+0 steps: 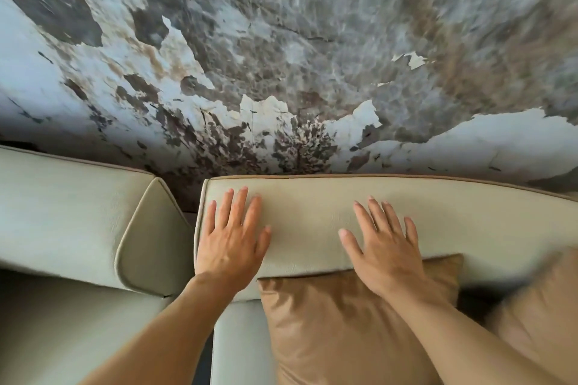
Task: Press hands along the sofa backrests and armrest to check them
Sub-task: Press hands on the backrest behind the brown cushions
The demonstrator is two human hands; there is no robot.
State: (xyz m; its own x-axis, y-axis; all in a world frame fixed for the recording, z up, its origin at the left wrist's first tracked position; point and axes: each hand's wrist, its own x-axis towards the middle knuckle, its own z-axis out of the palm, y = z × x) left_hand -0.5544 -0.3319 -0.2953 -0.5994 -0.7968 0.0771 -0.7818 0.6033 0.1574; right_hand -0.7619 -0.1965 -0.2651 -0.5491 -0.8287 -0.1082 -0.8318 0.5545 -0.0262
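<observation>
A cream leather backrest [312, 216] with tan piping runs across the middle of the view, against the wall. My left hand [233, 239] lies flat on its left end, fingers spread, palm down. My right hand [386, 244] lies flat on the same backrest farther right, fingers apart, its wrist over a tan cushion. A second cream backrest [62, 216] sits to the left, separated by a gap; its angled end panel [153, 241] faces the gap. Neither hand holds anything.
A tan cushion [344, 328] leans against the backrest below my right hand; another tan cushion [538, 306] is at the right edge, blurred. The cream seat [240, 344] shows between my arms. A grey, white and brown marble-patterned wall [281, 56] rises right behind the sofa.
</observation>
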